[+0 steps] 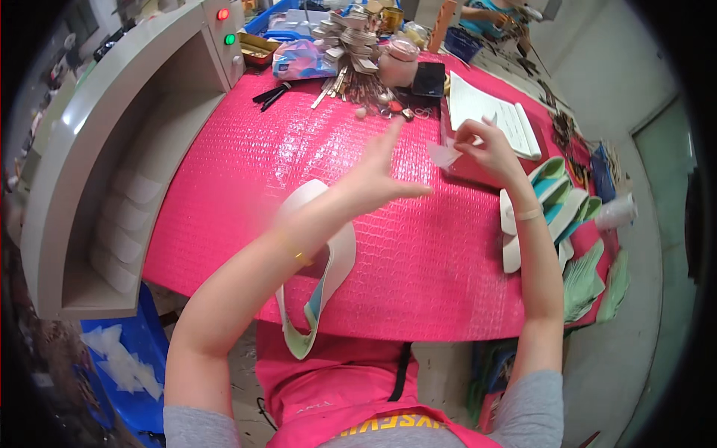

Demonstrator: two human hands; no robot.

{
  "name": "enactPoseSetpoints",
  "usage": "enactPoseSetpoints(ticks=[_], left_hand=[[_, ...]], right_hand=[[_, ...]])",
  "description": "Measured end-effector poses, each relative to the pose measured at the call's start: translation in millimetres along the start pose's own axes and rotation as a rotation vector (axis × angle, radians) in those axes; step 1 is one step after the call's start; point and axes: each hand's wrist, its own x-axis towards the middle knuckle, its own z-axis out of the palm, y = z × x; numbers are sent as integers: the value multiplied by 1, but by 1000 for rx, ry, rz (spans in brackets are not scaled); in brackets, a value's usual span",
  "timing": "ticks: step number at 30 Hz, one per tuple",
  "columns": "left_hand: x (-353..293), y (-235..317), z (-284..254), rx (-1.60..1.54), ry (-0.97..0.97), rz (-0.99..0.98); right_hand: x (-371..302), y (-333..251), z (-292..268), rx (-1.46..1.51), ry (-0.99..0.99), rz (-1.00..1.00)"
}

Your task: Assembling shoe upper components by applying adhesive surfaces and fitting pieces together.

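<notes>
My left hand (373, 178) is over the middle of the table with thumb and fingers spread, holding nothing; its fingertips are slightly blurred. Below my left forearm lies a white shoe upper (341, 257) with blue and green lining, its lower end reaching past the table's near edge. The forearm hides part of it. My right hand (487, 149) is raised near the notepad, fingers pinched on a thin, whitish translucent piece (443, 155). Under my right wrist, several white, green and blue shoe uppers (554, 196) sit stacked at the table's right side.
A grey curved machine (45, 216) with lit red and green buttons stands at the left, white pieces inside. Tags, a tissue pack (302, 60) and a pink jar (399, 63) crowd the back of the pink table (418, 276). A notepad (485, 112) lies back right.
</notes>
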Motion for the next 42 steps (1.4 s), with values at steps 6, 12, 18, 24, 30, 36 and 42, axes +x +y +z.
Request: enactPoseSetpoints(ticks=[6,12,18,24,30,36,42], left_hand=[[18,-1,3,-760,-122,-517],[23,-10,-8,-596,-64,-557],[30,-43,-51,-509,105,-636],[9,-46,-115,-432,169,-695],[5,0,-104,-51,-222,-366],[-23,51,-104,92,-206,-138],[-81,-88,-126,447,-234,-580]], right_hand=[[-35,-54,25,878,215,106],[-62,-70,53,166,653,-321],[-129,-99,35,269,534,-498],[-62,-24,26,749,655,187],[10,69,61,-391,832,161],[-15,-130,55,705,-174,-48],[-85,-61,39,1097,175,168]])
